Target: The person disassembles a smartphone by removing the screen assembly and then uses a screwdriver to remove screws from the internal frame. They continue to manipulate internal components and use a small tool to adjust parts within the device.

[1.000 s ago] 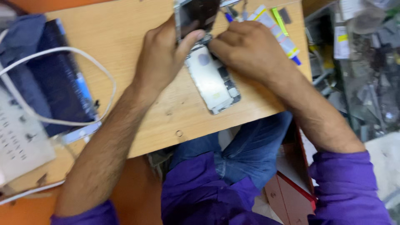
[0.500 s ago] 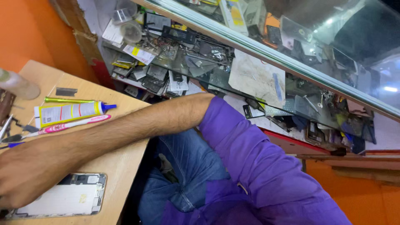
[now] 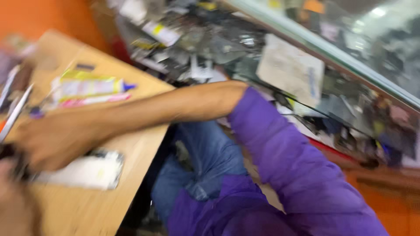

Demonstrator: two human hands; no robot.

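Note:
The frame is blurred by motion. My right hand (image 3: 57,140) reaches left across the wooden table (image 3: 131,153), with a purple sleeve on its upper arm. Its curled fingers lie over the left end of an opened white phone body (image 3: 87,170) that is flat on the table. A dark part (image 3: 15,164) shows at the fingertips, and I cannot make out the grip. My left hand (image 3: 13,205) is a blur in the bottom left corner, close to that dark part.
A glue tube with a blue cap (image 3: 87,87) and a pink pen-like tool (image 3: 92,101) lie at the back of the table. Thin metal tools (image 3: 15,109) are at the left. A glass counter (image 3: 306,57) full of phone parts runs along the right.
My head turned from looking down at the table to the right, toward the glass counter. In the last half second the view shifted slightly and blurred. My right hand stays at the phone.

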